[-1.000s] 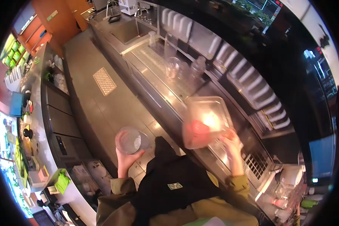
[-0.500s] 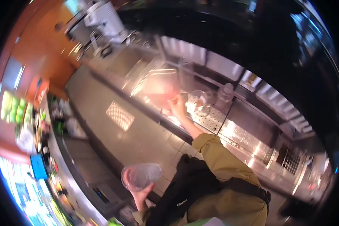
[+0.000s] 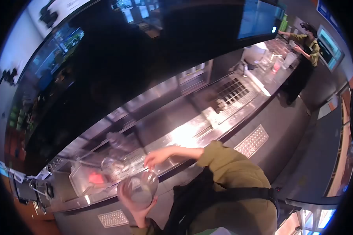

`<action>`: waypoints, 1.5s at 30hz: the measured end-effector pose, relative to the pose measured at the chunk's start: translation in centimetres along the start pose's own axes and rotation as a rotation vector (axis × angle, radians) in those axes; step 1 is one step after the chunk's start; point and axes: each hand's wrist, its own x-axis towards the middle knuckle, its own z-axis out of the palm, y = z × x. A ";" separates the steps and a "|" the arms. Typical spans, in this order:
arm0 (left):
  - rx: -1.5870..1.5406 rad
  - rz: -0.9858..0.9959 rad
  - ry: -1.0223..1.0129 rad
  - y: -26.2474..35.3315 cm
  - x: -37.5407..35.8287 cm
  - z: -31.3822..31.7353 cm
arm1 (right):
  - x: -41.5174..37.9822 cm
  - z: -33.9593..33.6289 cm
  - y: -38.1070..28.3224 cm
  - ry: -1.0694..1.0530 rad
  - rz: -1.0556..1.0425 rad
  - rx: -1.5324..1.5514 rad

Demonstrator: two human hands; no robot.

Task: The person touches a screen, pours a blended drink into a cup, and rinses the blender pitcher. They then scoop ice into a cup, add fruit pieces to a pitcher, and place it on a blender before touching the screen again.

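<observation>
My left hand is wrapped round a clear, wide-mouthed plastic cup at the lower middle, its fingers showing through the wall. Just above the cup's rim, my right hand is pinched with its fingers pointing down. Something clear and shiny hangs from those fingertips over the cup; its kind is too blurred to tell. Beyond the cup, a clear tub on the steel counter has a red item in it. A round clear container stands beside it, on the counter.
The steel counter runs from lower left to upper right. Stacked clear cups stand at its back. A metal grate is set in farther along. At the far right a person reaches over the counter. A dark panel overhangs it.
My view has swung right along the counter. My right hand has left the red item's tub and come over the cup in my left hand.
</observation>
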 end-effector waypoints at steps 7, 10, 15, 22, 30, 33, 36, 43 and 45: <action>-0.126 0.203 -0.272 7.1 10.0 30.1 | -36.5 -13.4 -14.1 0.933 -0.213 -0.539; -0.282 0.071 -0.229 6.6 12.5 44.9 | -47.2 -16.8 -14.9 1.097 -0.262 -0.565; 0.044 -0.235 -0.192 12.3 18.3 58.2 | -58.4 -19.3 -13.9 1.199 -0.256 -0.545; 0.191 -0.176 -0.180 17.7 22.7 63.7 | -63.0 -21.3 -15.0 1.200 -0.268 -0.500; 0.300 -0.263 0.006 17.3 26.6 67.0 | -64.0 -24.2 -16.5 1.100 -0.330 -0.492; 0.189 -0.309 -0.048 17.0 27.0 66.8 | -63.9 -25.5 -17.1 1.085 -0.342 -0.491; 0.162 -0.220 0.019 16.9 27.2 66.6 | -63.3 -26.2 -18.9 1.137 -0.411 -0.572; 0.152 -0.177 0.193 17.4 27.9 68.3 | -61.1 -28.5 -24.0 1.570 -0.568 -1.445; 0.111 -0.194 0.130 17.8 27.6 67.9 | -60.4 -28.6 -24.9 1.581 -0.599 -1.636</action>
